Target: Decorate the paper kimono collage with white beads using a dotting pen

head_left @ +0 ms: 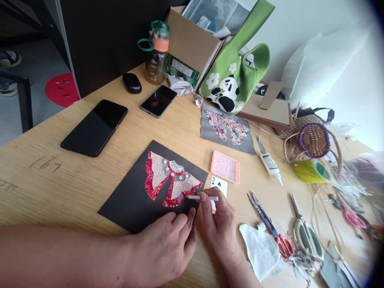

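The black card [129, 196] lies on the bench [75, 188] just below the centre of the frame, bearing a red-and-cream fabric piece [160, 170] dotted with white beads. The right hand [217, 212] is clamped on a white stick [195, 197], pinched between thumb and fingers, its left end at the fabric's lower right border. The left hand [171, 240], fingers bent, rests at the card's lower right edge; whether it grips that edge I cannot tell.

A playing card [222, 185] lies partly behind the right hand, near a pink tray [237, 173] of small white beads. At right are a glue bottle [271, 165] and 2 pairs of scissors, purple-and-red [268, 221] and green [303, 230]. Above the tray, a gray sheet [206, 129] carries floral pieces. At upper left lie 2 phones [95, 127] and a mouse [132, 83]; a green bag [246, 78] stands at upper centre-right.
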A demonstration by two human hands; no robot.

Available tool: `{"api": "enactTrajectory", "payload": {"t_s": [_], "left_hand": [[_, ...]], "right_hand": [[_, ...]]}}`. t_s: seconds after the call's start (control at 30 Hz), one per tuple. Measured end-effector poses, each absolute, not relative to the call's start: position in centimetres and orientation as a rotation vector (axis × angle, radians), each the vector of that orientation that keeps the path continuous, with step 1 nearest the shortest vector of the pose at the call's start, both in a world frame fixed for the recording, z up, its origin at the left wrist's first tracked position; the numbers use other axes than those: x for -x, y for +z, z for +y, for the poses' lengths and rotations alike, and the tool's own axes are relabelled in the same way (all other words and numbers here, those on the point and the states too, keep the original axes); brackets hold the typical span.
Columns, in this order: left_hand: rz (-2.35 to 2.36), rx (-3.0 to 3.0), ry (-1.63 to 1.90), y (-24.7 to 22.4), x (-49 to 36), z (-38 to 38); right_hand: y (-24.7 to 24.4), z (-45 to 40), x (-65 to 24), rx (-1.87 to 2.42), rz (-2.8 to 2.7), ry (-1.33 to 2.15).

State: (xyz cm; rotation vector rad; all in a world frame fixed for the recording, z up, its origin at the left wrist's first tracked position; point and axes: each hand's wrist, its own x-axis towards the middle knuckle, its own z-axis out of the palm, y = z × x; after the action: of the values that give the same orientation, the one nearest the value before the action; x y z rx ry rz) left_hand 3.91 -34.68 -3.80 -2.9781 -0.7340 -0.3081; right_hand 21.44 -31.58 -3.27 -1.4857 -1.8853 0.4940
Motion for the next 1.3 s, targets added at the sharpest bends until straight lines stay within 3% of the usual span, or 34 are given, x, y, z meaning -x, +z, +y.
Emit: {"api": "enactTrajectory", "payload": {"t_s": [1.3], "left_hand": [[-0.752, 2.950, -0.363, -4.4, -3.9, -34.6]], "right_hand": [[-4.2, -31.7, -23.1, 1.495, -1.597, 0.329]]}}
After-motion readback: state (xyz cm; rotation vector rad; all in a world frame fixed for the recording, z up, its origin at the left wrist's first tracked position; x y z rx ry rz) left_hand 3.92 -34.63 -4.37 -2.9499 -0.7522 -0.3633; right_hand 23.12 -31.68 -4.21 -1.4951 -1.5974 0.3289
